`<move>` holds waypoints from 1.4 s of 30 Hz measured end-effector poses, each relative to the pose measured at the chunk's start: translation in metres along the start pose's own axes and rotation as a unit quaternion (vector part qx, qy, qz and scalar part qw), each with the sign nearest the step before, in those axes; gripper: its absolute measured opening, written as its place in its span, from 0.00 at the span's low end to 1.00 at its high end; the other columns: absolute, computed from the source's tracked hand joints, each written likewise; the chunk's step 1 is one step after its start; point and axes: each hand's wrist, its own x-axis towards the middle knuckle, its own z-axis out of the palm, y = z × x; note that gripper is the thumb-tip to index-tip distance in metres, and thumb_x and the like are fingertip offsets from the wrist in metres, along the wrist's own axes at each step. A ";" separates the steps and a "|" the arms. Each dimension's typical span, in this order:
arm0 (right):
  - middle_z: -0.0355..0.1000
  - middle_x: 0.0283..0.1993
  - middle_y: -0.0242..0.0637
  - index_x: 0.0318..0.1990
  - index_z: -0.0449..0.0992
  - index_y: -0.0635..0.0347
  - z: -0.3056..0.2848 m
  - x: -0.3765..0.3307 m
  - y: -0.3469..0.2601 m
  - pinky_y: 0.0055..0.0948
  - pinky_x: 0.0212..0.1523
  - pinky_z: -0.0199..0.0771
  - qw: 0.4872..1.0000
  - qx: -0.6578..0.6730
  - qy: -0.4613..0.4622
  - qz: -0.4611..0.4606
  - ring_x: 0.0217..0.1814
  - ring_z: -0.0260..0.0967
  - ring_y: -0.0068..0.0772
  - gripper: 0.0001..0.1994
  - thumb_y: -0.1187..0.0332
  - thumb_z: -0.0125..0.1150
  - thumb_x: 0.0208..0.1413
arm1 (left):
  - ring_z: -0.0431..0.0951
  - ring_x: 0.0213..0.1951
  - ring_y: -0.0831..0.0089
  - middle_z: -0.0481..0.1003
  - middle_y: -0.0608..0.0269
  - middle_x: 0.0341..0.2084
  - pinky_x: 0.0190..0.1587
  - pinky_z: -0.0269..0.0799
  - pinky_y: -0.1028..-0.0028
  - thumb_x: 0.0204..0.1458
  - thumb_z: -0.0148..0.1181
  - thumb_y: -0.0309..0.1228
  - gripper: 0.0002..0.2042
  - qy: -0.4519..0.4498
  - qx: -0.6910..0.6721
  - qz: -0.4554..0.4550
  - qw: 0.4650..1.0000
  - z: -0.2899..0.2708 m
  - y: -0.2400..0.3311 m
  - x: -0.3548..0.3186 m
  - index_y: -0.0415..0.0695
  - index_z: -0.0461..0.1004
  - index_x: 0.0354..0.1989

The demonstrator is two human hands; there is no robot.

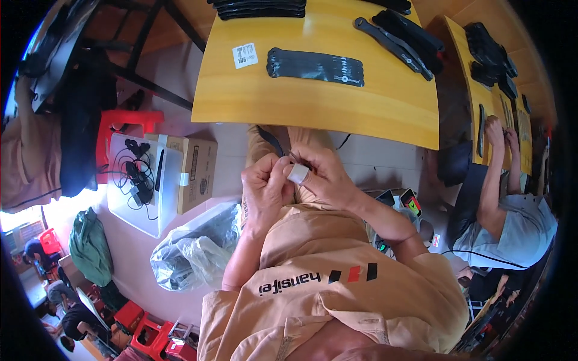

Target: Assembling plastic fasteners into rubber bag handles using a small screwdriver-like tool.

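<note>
Both hands meet over my lap, just below the near edge of the yellow table (313, 111). My left hand (265, 180) is closed, with its fingers pinched together. A narrow black strip (271, 139) runs up from its fingertips toward the table edge. My right hand (319, 174) is closed against the left, and a white wrap (298, 174) circles its thumb. What lies between the right fingers is hidden. On the table above the hands lies a flat black pouch (307, 65) with a row of shiny ends. A white printed label (245, 55) lies beside it.
More black pouches lie at the table's right (404, 42), and a black stack (257, 8) at its far edge. Left of my legs are a cardboard box (197, 174), a white bin (123, 201) with black cables, and a clear plastic bag (192, 256). A co-worker (506, 210) sits at right.
</note>
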 end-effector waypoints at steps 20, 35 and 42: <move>0.52 0.11 0.24 0.22 0.61 0.51 -0.110 -0.072 0.026 0.16 0.05 0.39 0.832 0.334 0.223 0.384 0.05 0.42 0.13 0.11 0.60 0.48 0.53 | 0.58 0.10 0.80 0.60 0.68 0.13 0.09 0.56 0.83 0.57 0.37 0.36 0.15 0.089 -0.609 0.081 0.784 -0.223 0.063 -0.076 0.41 0.61 0.22; 0.61 0.12 0.30 0.20 0.65 0.66 -0.080 -0.078 0.020 0.19 0.15 0.54 0.959 -0.150 -0.032 0.238 0.13 0.56 0.16 0.07 0.74 0.50 0.47 | 0.71 0.16 0.79 0.75 0.48 0.27 0.20 0.66 0.85 0.55 0.46 0.32 0.12 0.088 -0.037 0.163 0.982 -0.116 0.091 0.049 0.35 0.69 0.32; 0.60 0.14 0.37 0.21 0.64 0.69 -0.071 -0.078 0.025 0.24 0.18 0.58 0.950 -0.216 -0.009 0.225 0.16 0.56 0.20 0.07 0.75 0.52 0.45 | 0.73 0.19 0.77 0.75 0.53 0.27 0.21 0.70 0.83 0.56 0.44 0.33 0.12 0.122 -0.112 0.068 0.984 -0.105 0.019 0.113 0.35 0.68 0.37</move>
